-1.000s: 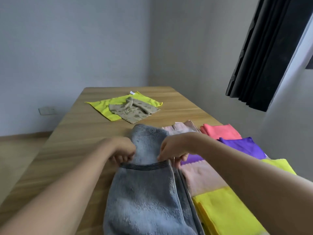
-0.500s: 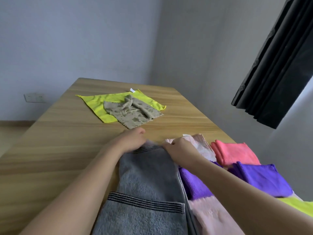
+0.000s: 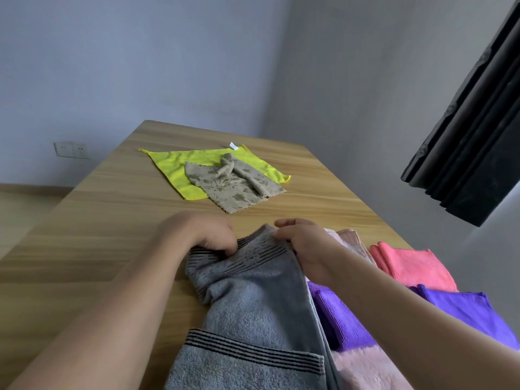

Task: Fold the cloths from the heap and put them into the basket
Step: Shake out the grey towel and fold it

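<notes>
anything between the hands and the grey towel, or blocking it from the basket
Nothing is between them: the left hand and right hand both grip the far end of the grey towel. No basket is in view, so the way to it cannot be judged.

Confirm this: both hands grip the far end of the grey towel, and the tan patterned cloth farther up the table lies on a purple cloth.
Not quite. The head view shows the left hand and right hand gripping the far end of the grey towel, but the tan patterned cloth lies on a yellow-green cloth, not a purple one.
</notes>
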The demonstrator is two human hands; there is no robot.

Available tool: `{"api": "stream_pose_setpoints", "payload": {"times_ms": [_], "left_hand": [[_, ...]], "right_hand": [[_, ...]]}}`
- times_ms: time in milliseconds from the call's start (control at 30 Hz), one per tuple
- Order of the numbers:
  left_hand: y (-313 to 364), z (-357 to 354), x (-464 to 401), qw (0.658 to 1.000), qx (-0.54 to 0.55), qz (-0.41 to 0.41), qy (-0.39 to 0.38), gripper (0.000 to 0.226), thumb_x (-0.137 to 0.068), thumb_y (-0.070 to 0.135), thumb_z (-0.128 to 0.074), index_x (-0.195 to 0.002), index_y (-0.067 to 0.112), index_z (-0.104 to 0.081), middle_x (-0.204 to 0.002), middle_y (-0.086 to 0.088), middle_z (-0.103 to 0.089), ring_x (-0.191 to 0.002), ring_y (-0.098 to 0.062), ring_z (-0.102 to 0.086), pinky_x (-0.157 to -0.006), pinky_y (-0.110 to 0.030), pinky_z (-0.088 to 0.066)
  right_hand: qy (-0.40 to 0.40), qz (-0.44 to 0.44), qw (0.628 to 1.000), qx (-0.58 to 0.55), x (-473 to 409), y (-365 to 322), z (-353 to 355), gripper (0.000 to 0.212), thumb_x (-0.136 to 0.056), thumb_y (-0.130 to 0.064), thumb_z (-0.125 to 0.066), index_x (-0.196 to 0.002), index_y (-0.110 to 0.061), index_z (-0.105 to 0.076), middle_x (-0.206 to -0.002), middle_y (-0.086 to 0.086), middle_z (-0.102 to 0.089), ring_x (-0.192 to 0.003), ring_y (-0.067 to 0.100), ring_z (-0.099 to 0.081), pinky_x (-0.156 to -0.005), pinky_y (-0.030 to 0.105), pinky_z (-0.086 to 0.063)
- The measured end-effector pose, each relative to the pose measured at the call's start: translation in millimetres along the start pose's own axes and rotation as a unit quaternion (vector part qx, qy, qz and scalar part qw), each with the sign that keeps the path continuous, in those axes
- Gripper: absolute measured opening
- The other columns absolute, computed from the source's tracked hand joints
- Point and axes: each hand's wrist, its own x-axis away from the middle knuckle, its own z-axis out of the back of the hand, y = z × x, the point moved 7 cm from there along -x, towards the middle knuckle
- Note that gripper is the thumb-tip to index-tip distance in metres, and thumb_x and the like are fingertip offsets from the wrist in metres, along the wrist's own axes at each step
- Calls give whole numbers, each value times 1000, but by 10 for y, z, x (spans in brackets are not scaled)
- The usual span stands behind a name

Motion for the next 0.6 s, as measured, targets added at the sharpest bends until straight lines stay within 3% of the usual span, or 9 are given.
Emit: {"api": "stream_pose_setpoints", "payload": {"times_ms": [100,233,333,433,500,600], "left_hand": [[-38,84,18,1000,7,-3,11,24,-63,36,-56,-76,16,-61,-77,-2,-57,-72,-21,-54,-62,-30,-37],[-78,200,86,998,27,-27,44,29,-52,37,-54,-70,14,-54,-74,-4,-54,-68,-23,-50,-62,-33,-33],[-17,274,92,988,75,-89,97,14,-68,19,-63,-74,15,-51,-78,-5,-53,-72,-22,-48,-63,-32,-33],[72,401,132,968,135,-138,157,24,-72,-5,-57,-70,16,-45,-73,-4,-45,-68,-19,-39,-61,-31,-29],[117,438,153,962,145,-157,169,26,-71,-8,-53,-68,16,-44,-71,-4,-43,-66,-18,-38,-60,-31,-28],[113,446,149,955,180,-162,169,23,-73,-2,-57,-67,17,-46,-69,-2,-45,-64,-18,-39,-60,-30,-28]], "right_hand": [[-14,37,999,-15,17,-97,-28,30,-85,14,-50,-98,-12,-55,-83,18,-63,-65,28,-62,-63,39,-57],[7,77,996,51,8,-185,3,39,-77,13,-52,-98,-19,-59,-91,13,-65,-81,31,-63,-82,53,-54],[14,74,994,83,2,-241,15,36,-75,6,-54,-105,-13,-62,-93,15,-69,-78,28,-64,-69,41,-58],[33,76,991,104,26,-285,55,15,-80,1,-54,-90,-8,-60,-83,14,-61,-70,24,-57,-60,29,-45],[36,79,990,108,38,-293,87,14,-82,3,-53,-80,-10,-58,-77,12,-59,-65,23,-55,-61,30,-43],[17,87,991,97,41,-334,94,15,-84,2,-53,-84,-9,-64,-81,13,-64,-66,23,-59,-64,30,-48]]}}
